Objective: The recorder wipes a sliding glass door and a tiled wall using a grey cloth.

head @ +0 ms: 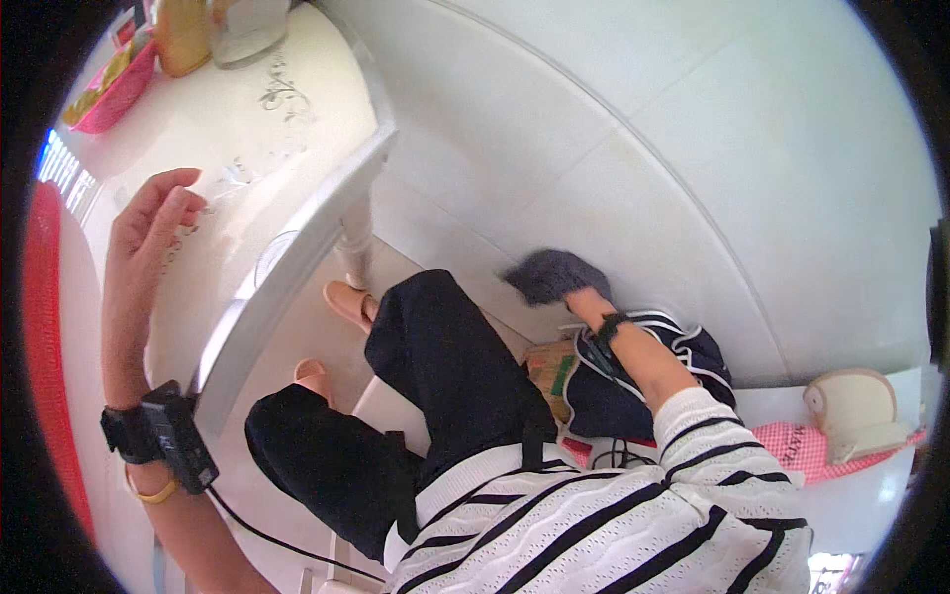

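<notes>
My left hand (pixel 152 215) is held over the white tabletop (pixel 326 82), fingers loosely bent and holding nothing. A black device is strapped to that wrist, above a gold-coloured bracelet. Dark grey cloth (pixel 558 276), blurred, covers my right hand (pixel 590 304) as far as the wrist. Whether the fingers grip the cloth from inside or are just wrapped in it cannot be seen. Just below the right forearm lies a bundle of navy fabric with white piping (pixel 612 401), close to a cardboard box (pixel 551 371).
A pink basket (pixel 119 93) and two jars, one a yellowish jar (pixel 180 37), stand at the table's far left. The red chair (pixel 52 334) is beyond it. White tiled wall (pixel 668 111) rises on the right. A beige plush item (pixel 853 408) sits on pink checked cloth (pixel 790 449).
</notes>
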### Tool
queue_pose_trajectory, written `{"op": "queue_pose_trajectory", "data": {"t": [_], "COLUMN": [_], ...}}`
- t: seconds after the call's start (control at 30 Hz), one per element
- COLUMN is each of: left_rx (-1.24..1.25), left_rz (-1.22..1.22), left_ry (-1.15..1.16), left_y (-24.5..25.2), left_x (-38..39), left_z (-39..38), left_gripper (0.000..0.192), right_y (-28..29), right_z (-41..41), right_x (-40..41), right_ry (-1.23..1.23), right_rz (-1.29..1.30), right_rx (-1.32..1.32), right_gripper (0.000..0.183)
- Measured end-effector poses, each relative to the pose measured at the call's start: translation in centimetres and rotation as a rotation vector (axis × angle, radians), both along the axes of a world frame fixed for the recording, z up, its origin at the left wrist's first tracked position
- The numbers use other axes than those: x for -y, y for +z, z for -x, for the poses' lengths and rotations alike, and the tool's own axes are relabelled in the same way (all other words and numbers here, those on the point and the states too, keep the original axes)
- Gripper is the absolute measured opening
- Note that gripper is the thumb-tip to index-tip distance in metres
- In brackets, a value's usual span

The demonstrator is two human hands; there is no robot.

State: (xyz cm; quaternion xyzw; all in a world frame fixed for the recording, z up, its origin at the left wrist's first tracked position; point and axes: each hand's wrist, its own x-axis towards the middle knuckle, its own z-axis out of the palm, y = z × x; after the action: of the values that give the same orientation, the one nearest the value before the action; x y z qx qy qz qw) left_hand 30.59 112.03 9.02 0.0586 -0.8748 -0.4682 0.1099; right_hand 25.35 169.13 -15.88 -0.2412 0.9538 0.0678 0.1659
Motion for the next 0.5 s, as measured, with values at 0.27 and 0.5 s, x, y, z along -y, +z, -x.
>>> {"op": "queue_pose_trajectory", "data": {"t": [0.27, 0.5], "left_rx": [0.024, -0.009], "left_rz": [0.096, 0.038], "left_ry": [0.021, 0.036], "left_y": [0.6, 0.4], "left_x": [0.8, -0.3], "left_z": [0.1, 0.2], "left_gripper": [0.028, 0.031], "right_y": [14.8, 7.5], "right_z": [2.9, 1.0], "right_x": [2.8, 1.2], "right_ry": [0.327, 0.401], "right_rz": [0.096, 0.162], "right_rx": [-0.587, -0.627], "right_gripper": [0.033, 0.028]}}
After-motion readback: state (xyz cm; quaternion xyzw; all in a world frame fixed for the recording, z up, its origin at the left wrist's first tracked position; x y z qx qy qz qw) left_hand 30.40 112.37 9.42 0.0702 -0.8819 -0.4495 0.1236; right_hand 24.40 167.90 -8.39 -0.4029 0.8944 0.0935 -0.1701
